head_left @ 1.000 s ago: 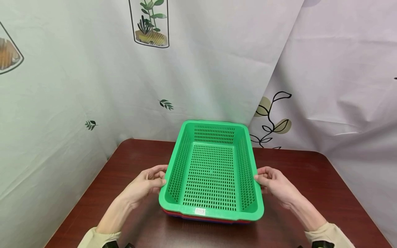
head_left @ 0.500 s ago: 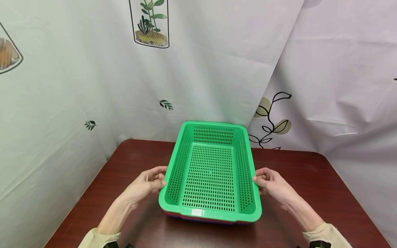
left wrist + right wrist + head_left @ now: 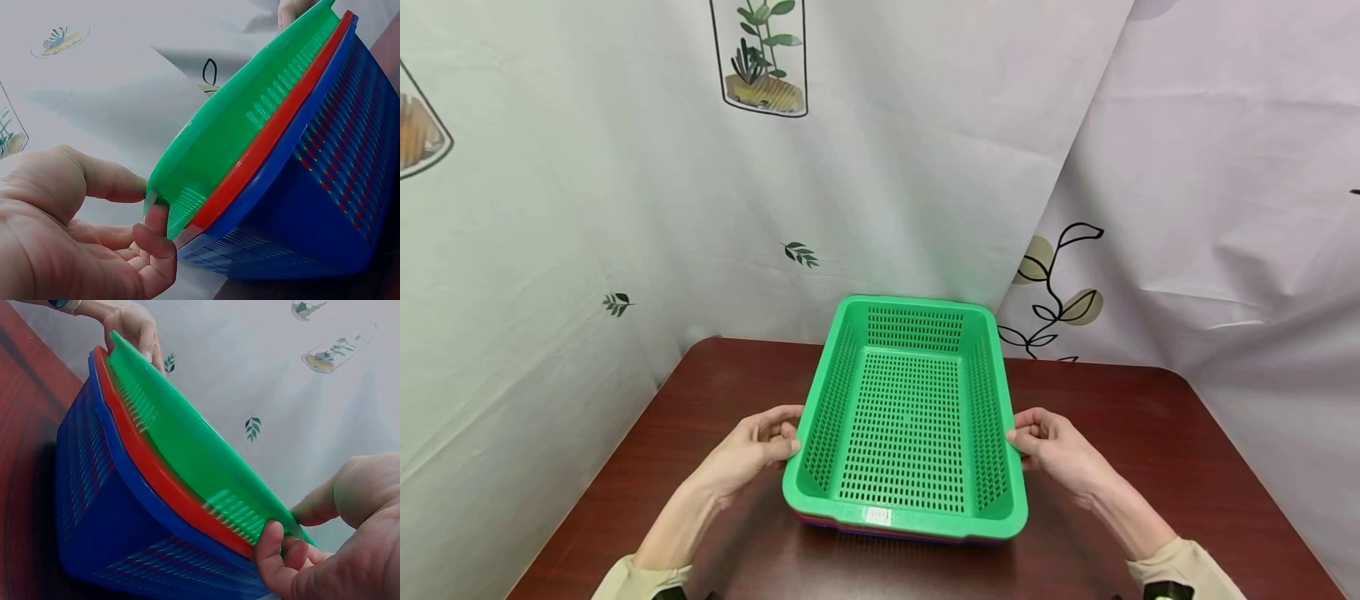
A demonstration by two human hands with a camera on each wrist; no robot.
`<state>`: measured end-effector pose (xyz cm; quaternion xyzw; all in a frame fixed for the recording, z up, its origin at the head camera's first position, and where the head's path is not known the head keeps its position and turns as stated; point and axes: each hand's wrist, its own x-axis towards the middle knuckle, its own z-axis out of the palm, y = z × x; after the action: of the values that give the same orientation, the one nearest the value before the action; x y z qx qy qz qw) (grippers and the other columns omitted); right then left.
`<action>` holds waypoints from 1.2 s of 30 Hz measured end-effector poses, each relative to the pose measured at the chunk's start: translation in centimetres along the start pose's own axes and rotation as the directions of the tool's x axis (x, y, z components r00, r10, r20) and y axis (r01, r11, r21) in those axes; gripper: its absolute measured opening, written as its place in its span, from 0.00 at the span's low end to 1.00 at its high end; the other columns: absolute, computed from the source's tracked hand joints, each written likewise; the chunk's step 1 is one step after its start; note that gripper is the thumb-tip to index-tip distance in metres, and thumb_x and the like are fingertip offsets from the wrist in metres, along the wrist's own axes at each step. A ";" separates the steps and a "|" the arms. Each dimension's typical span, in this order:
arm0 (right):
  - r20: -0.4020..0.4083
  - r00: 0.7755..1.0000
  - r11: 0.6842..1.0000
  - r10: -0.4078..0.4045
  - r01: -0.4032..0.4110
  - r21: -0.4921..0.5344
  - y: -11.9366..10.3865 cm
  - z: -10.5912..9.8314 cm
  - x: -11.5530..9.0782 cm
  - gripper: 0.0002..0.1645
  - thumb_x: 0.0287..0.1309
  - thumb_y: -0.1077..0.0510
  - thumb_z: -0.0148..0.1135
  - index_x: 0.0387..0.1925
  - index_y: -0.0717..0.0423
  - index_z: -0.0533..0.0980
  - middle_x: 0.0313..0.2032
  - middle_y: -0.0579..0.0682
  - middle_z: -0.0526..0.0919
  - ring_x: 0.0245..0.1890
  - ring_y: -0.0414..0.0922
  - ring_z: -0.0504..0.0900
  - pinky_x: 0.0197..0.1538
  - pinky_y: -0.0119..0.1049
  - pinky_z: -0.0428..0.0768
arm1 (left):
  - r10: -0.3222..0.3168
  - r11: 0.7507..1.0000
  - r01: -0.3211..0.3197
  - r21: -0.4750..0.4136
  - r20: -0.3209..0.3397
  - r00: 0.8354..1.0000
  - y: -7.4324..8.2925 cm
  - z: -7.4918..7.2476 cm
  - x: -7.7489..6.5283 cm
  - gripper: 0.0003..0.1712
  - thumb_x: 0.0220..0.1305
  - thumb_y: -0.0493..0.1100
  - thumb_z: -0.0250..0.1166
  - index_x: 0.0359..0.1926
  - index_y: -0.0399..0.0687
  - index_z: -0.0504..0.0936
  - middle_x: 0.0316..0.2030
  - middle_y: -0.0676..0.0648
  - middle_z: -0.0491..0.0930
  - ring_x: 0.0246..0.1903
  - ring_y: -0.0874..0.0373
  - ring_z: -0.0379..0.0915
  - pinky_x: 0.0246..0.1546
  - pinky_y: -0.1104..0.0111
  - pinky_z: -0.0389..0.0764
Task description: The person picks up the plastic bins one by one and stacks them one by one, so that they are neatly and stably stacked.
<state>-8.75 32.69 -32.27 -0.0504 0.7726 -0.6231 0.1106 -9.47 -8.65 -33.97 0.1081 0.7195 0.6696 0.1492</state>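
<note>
A green perforated plastic basket [image 3: 910, 425] is nested on top of a red basket [image 3: 240, 169] and a blue basket [image 3: 294, 219], all in one stack. My left hand [image 3: 756, 446] pinches the green rim on its left side, thumb on top and fingers curled beneath. On the opposite side my right hand [image 3: 1056, 446] pinches the same rim in a like way. In both wrist views the green rim stands above the red one, with a gap between them. From the head view, the lower baskets show only as a thin strip under the near edge.
The stack stands on a dark reddish-brown table [image 3: 1105, 433]. Behind and to the sides hangs a pale cloth [image 3: 910, 150] printed with plants and jars. The far end of the basket is close to that cloth. A small white label [image 3: 877, 516] is on the near rim.
The green basket has shifted slightly left and toward me, its right side most. My right hand has moved a little left with it; the left hand has hardly moved.
</note>
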 end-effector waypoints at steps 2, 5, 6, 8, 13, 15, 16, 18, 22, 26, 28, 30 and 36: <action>-0.001 1.000 1.000 0.000 0.000 -0.009 0.1 0.0 0.1 0.18 0.69 0.67 0.54 0.52 0.78 0.64 0.38 0.58 0.76 0.35 0.48 0.82 0.41 0.41 0.84 | -0.004 1.000 0.004 0.010 -0.009 1.000 -0.1 0.0 0.0 0.34 0.64 0.33 0.63 0.68 0.26 0.63 0.37 0.46 0.70 0.37 0.59 0.71 0.40 0.65 0.77; -0.005 1.000 1.000 -0.002 0.002 -0.025 0.2 0.0 0.1 0.17 0.69 0.67 0.54 0.52 0.78 0.65 0.38 0.58 0.77 0.35 0.48 0.82 0.41 0.41 0.84 | -0.010 1.000 0.010 0.018 -0.021 1.000 -0.2 0.0 0.1 0.34 0.64 0.32 0.63 0.68 0.26 0.63 0.37 0.46 0.70 0.38 0.59 0.70 0.41 0.65 0.78; -0.008 1.000 1.000 -0.002 0.002 -0.031 0.2 0.0 0.2 0.17 0.69 0.67 0.55 0.52 0.78 0.65 0.37 0.58 0.77 0.35 0.48 0.82 0.41 0.41 0.84 | -0.011 1.000 0.011 0.020 -0.022 1.000 -0.3 0.0 0.2 0.34 0.64 0.32 0.63 0.68 0.26 0.63 0.37 0.46 0.70 0.38 0.59 0.70 0.40 0.66 0.78; -0.016 1.000 0.999 -0.003 0.003 -0.037 0.2 0.1 0.2 0.17 0.69 0.67 0.55 0.51 0.77 0.66 0.37 0.58 0.77 0.35 0.48 0.82 0.40 0.41 0.84 | -0.013 1.000 0.014 0.022 -0.026 1.000 -0.4 0.0 0.2 0.34 0.64 0.32 0.63 0.68 0.26 0.62 0.37 0.46 0.70 0.37 0.58 0.70 0.40 0.67 0.78; -0.014 1.000 0.999 -0.003 0.003 -0.038 0.4 0.2 0.2 0.17 0.68 0.67 0.55 0.51 0.77 0.66 0.36 0.58 0.78 0.35 0.48 0.82 0.41 0.41 0.84 | -0.012 0.999 0.013 0.031 -0.028 1.000 -0.5 0.0 0.2 0.33 0.64 0.32 0.62 0.68 0.26 0.63 0.37 0.45 0.70 0.37 0.57 0.70 0.40 0.68 0.78; -0.010 1.000 0.999 -0.003 0.003 -0.037 0.5 0.2 0.3 0.17 0.69 0.67 0.55 0.51 0.78 0.65 0.36 0.58 0.77 0.35 0.49 0.82 0.41 0.41 0.84 | -0.012 0.999 0.013 0.035 -0.027 1.000 -0.6 0.0 0.2 0.33 0.64 0.32 0.62 0.68 0.26 0.63 0.37 0.45 0.70 0.37 0.57 0.70 0.40 0.67 0.78; -0.009 1.000 0.999 -0.003 0.003 -0.038 0.5 0.2 0.3 0.17 0.69 0.67 0.55 0.51 0.77 0.65 0.36 0.58 0.77 0.35 0.49 0.82 0.41 0.41 0.84 | -0.013 0.999 0.013 0.035 -0.027 1.000 -0.6 0.0 0.2 0.33 0.64 0.32 0.62 0.68 0.26 0.63 0.37 0.45 0.70 0.37 0.57 0.70 0.39 0.67 0.78; -0.013 1.000 0.999 -0.003 0.002 -0.040 0.6 0.2 0.3 0.17 0.68 0.67 0.55 0.51 0.77 0.66 0.36 0.58 0.77 0.35 0.48 0.81 0.40 0.41 0.84 | -0.016 0.999 0.017 0.034 -0.031 0.999 -0.6 0.0 0.3 0.33 0.64 0.32 0.62 0.68 0.26 0.63 0.37 0.45 0.70 0.37 0.57 0.70 0.39 0.67 0.78; -0.020 1.000 0.999 -0.001 -0.001 -0.049 0.6 0.2 0.4 0.16 0.68 0.67 0.55 0.50 0.77 0.66 0.36 0.58 0.77 0.35 0.47 0.81 0.40 0.40 0.83 | -0.014 0.999 0.016 0.033 -0.041 0.999 -0.6 0.0 0.3 0.33 0.64 0.32 0.63 0.68 0.26 0.64 0.37 0.46 0.70 0.38 0.57 0.70 0.39 0.67 0.79; -0.023 1.000 0.998 -0.001 0.000 -0.056 0.7 0.2 0.5 0.16 0.68 0.67 0.56 0.50 0.77 0.66 0.36 0.58 0.77 0.34 0.47 0.80 0.39 0.40 0.83 | -0.012 0.999 0.013 0.033 -0.045 0.999 -0.7 0.1 0.4 0.33 0.65 0.32 0.63 0.68 0.26 0.63 0.37 0.46 0.70 0.38 0.57 0.70 0.40 0.67 0.79; -0.023 1.000 0.998 -0.001 -0.001 -0.059 0.8 0.2 0.6 0.16 0.68 0.67 0.55 0.50 0.77 0.66 0.36 0.58 0.77 0.34 0.47 0.80 0.38 0.40 0.83 | -0.013 0.999 0.014 0.034 -0.046 0.999 -0.7 0.1 0.4 0.33 0.65 0.32 0.62 0.68 0.26 0.63 0.37 0.46 0.70 0.38 0.57 0.70 0.40 0.67 0.79; -0.023 1.000 0.998 -0.001 -0.001 -0.064 0.8 0.2 0.6 0.16 0.68 0.67 0.55 0.50 0.77 0.66 0.36 0.58 0.77 0.34 0.47 0.80 0.38 0.40 0.83 | -0.015 0.999 0.016 0.033 -0.048 0.999 -0.8 0.1 0.4 0.32 0.65 0.32 0.62 0.68 0.26 0.64 0.37 0.46 0.70 0.38 0.56 0.70 0.40 0.67 0.79; -0.027 1.000 0.997 -0.002 0.000 -0.072 0.9 0.2 0.7 0.15 0.68 0.68 0.55 0.49 0.77 0.67 0.36 0.57 0.77 0.33 0.46 0.80 0.36 0.39 0.83 | -0.001 0.999 0.002 0.032 -0.044 0.999 -0.8 0.1 0.5 0.32 0.64 0.31 0.62 0.67 0.25 0.64 0.37 0.45 0.70 0.37 0.57 0.71 0.41 0.67 0.79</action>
<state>-9.34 32.56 -33.29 -0.0464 0.7961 -0.5955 0.0978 -9.83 -8.44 -34.82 0.0953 0.7332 0.6602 0.1321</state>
